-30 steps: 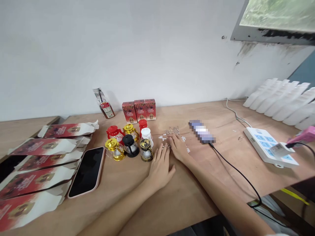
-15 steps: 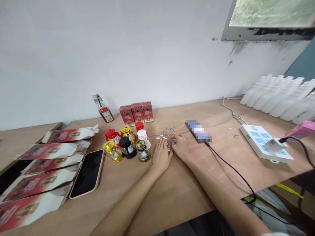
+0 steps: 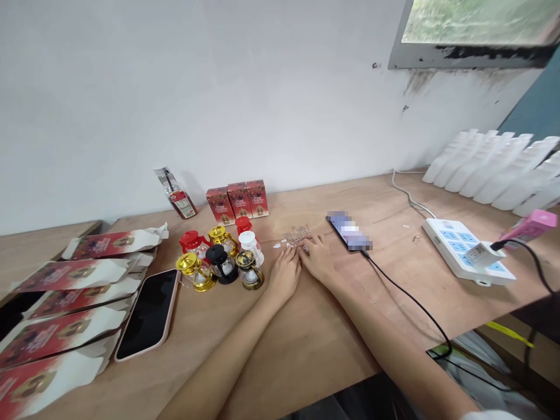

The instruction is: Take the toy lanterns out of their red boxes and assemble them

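My left hand lies flat on the wooden table, fingers stretched forward. Close beside it, my right hand rests with its fingertips on the table and the fingers a little apart. Something small and pale shows by the right fingertips, too small to name. Just beyond the fingers lie thin metal pieces in a loose cluster and small white bits. Left of my hands stand several miniature lanterns: a black one, a white one, a bronze-black one, and gold and red ones.
Three red printed boxes stand by the wall, near a clear packet with a red label. Flattened red cartons and a phone lie left. Rightward are a cabled phone, a power strip and white bottles.
My hands have drawn closer together, and the small round silver pieces seen between them before are now hidden. The whole view has shifted slightly.
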Available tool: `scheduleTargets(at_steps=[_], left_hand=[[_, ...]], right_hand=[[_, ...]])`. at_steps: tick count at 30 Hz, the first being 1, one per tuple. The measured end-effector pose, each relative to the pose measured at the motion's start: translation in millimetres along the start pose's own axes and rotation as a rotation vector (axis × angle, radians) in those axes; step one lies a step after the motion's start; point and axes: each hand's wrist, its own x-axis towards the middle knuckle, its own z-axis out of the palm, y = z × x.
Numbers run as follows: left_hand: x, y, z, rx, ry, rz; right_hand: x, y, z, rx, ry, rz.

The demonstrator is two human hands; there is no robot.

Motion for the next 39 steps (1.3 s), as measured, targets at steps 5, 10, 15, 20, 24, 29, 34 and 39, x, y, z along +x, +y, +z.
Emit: scheduleTargets(at_steps=[5, 10, 15, 20, 24, 29, 34, 39], left_hand=[[2, -12, -3.5, -0.009, 0.013, -0.004], [-1, -24, -7.8, -0.004, 0.011, -0.005], [-4, -22, -7.4, 0.017, 0.015, -0.033], [-16, -12, -9.9, 0.033, 0.010, -0.089], [-30, -2, -17.1, 0.059, -0.059, -0.049], [-31, 7, -24.4, 0.103, -0.128, -0.040], [-22, 9, -24.2, 0.123, -0.170, -0.007], [-23, 7, -21.1, 0.114, -0.166, 0.013]], right_hand=[[-2, -3, 0, -0.137, -0.076, -0.086], [-4, -5, -1, -0.197, -0.126, -0.111], [-2, -7, 1, -0.236, -0.172, -0.098], [2, -10, 8, -0.262, -0.187, -0.121], [5, -10, 11, -0.277, -0.194, -0.135], [7, -11, 11, -0.262, -0.063, -0.163], [7, -12, 7, -0.204, 0.229, -0.095], [3, -8, 6, -0.171, 0.401, -0.103]])
